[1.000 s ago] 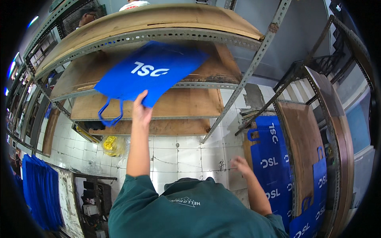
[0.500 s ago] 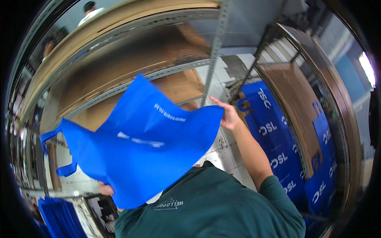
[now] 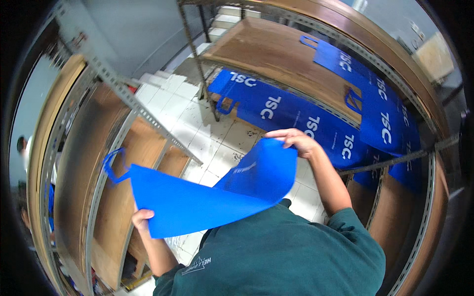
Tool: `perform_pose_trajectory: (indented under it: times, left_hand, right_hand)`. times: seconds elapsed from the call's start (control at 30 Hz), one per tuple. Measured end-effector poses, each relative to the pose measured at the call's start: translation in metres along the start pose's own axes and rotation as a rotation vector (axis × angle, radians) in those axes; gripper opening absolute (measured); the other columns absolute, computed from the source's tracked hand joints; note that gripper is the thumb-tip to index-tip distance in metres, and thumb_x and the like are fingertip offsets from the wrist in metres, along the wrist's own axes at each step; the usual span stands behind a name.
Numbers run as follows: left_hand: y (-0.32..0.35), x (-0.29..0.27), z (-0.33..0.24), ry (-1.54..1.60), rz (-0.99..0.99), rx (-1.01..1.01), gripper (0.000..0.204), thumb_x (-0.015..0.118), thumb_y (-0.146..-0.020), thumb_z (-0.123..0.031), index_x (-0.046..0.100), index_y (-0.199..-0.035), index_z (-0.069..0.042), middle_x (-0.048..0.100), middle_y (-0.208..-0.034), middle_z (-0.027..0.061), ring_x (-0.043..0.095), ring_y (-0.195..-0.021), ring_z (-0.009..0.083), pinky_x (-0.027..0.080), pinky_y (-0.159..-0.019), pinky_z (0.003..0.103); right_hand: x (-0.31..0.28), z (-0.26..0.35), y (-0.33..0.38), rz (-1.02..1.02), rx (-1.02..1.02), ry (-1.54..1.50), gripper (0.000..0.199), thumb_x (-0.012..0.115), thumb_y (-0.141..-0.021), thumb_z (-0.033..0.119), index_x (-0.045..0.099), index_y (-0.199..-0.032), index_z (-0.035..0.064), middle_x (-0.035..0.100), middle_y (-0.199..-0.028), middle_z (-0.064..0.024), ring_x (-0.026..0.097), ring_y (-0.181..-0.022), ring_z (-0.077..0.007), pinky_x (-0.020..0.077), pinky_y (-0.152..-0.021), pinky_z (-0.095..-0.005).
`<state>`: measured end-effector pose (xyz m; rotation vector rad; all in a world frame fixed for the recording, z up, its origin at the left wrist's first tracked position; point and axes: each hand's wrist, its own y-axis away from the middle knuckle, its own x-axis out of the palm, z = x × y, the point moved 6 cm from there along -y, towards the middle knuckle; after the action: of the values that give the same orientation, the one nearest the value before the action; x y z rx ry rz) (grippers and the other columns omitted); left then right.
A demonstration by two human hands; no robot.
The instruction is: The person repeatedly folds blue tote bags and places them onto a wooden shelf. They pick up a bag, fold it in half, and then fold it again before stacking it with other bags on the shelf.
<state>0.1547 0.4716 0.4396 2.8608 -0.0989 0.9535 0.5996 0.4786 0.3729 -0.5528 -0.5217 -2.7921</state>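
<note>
A blue fabric tote bag hangs stretched between my two hands, with white print partly visible inside its fold. Its thin strap handle sticks out at the left end. My left hand grips the bag's lower left edge, thumb showing on the near side. At the upper right corner, my right hand pinches the fabric, fingers bent over the edge. The bag sags in the middle and stays clear of the racks.
To the right stands a rack with wooden shelves, where blue printed bags lie in overlapping rows. On the left rises another rack with a perforated metal post and wooden boards. White floor tiles run between them. A person is at far left.
My view has swung right, bringing the rack of printed bags to the front. The bag, still in both hands, has tilted and folded from a wide spread into a narrower shape.
</note>
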Motion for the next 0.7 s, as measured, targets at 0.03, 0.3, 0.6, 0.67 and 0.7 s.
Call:
perform_pose_trajectory:
  times: [0.03,0.3,0.6,0.67,0.7]
  left_hand:
    - [-0.017,0.021,0.014,-0.017,0.091,-0.066,0.083,0.061,-0.048,-0.006,0.039,-0.129,0.000,0.055,-0.112,0.0190,0.056,-0.099,0.0340,0.045,-0.091,0.044]
    - [-0.126,0.184,0.111,-0.177,0.683,-0.340,0.083,0.063,-0.045,0.002,0.042,-0.125,0.003,0.057,-0.113,0.0167,0.056,-0.101,0.0316,0.044,-0.091,0.042]
    - [-0.216,0.362,0.293,-0.688,0.881,-0.347,0.087,0.070,-0.055,-0.001,0.032,-0.133,-0.002,0.047,-0.123,0.0086,0.044,-0.113,0.0216,0.035,-0.098,0.035]
    - [-0.234,0.389,0.334,-0.684,0.869,-0.415,0.096,0.066,-0.058,0.000,0.022,-0.143,-0.011,0.047,-0.123,0.0094,0.046,-0.110,0.0224,0.039,-0.093,0.033]
    - [-0.244,0.406,0.355,-0.667,0.885,-0.405,0.098,0.064,-0.060,0.001,0.018,-0.145,-0.015,0.047,-0.123,0.0099,0.047,-0.109,0.0222,0.040,-0.091,0.032]
  right_hand:
    - [-0.019,0.018,0.024,-0.069,-0.074,0.008,0.066,0.052,-0.052,0.001,0.057,-0.118,-0.0033,0.062,-0.112,-0.0128,0.059,-0.098,-0.0175,0.0454,-0.090,-0.0262]
    - [-0.137,0.118,0.248,-0.819,-0.810,0.175,0.072,0.054,-0.053,0.006,0.050,-0.124,-0.0064,0.055,-0.125,-0.0154,0.054,-0.113,-0.0204,0.0378,-0.101,-0.0302]
    - [-0.282,0.062,0.371,-1.252,-0.975,0.051,0.065,0.043,-0.063,-0.010,0.047,-0.128,-0.0052,0.048,-0.133,-0.0162,0.052,-0.114,-0.0174,0.0409,-0.094,-0.0238]
    - [-0.313,0.039,0.368,-1.392,-0.848,0.050,0.066,0.043,-0.064,-0.011,0.048,-0.129,-0.0035,0.047,-0.134,-0.0160,0.051,-0.116,-0.0182,0.0387,-0.097,-0.0256]
    - [-0.334,0.027,0.366,-1.421,-0.768,0.098,0.065,0.042,-0.065,-0.012,0.048,-0.128,-0.0023,0.047,-0.134,-0.0152,0.048,-0.120,-0.0189,0.0351,-0.100,-0.0271]
